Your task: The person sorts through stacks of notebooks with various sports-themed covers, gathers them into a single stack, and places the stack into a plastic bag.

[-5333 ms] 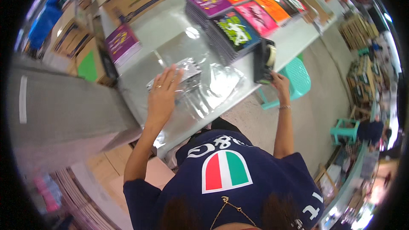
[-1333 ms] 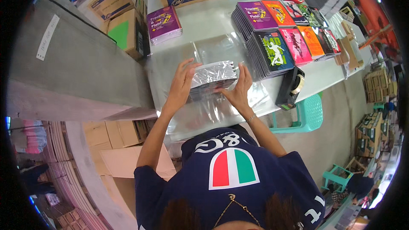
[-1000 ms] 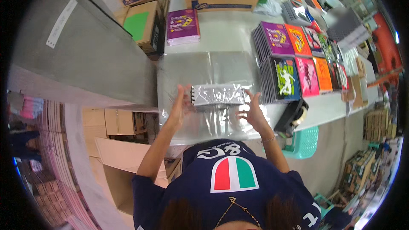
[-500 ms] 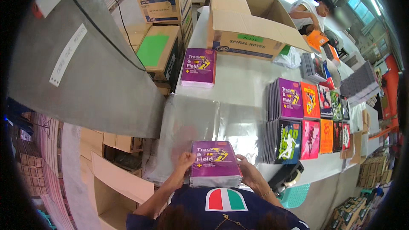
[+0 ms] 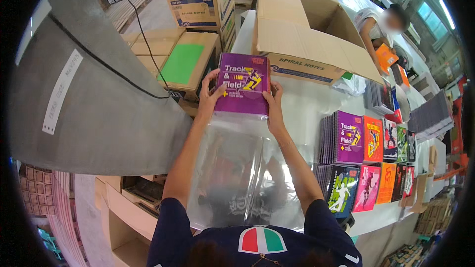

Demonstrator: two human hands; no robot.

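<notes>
My two hands grip a stack of purple spiral notebooks [image 5: 241, 100] with a yellow figure on the cover, out at arm's length over the far left part of the table. My left hand [image 5: 212, 93] is wrapped round its left edge, thumb on the cover. On the right edge, my right hand [image 5: 273, 105] holds it the same way. Whether the stack rests on the other purple stack seen earlier there is hidden. Below my hands, a clear plastic sheet [image 5: 230, 155] lies on the tabletop between my forearms.
A large open carton [image 5: 297, 62] stands just beyond the notebooks. To the right are rows of notebooks, among them purple [image 5: 350, 138] and pink [image 5: 366, 188] ones. A grey pillar [image 5: 114, 104] and stacked cartons [image 5: 200, 7] flank the left. A person [image 5: 373, 29] handles orange notebooks at far right.
Both hands have carried the purple stack from close to my body forward to the far left of the table. My arms are now stretched out. The co-worker has leaned over the orange notebooks.
</notes>
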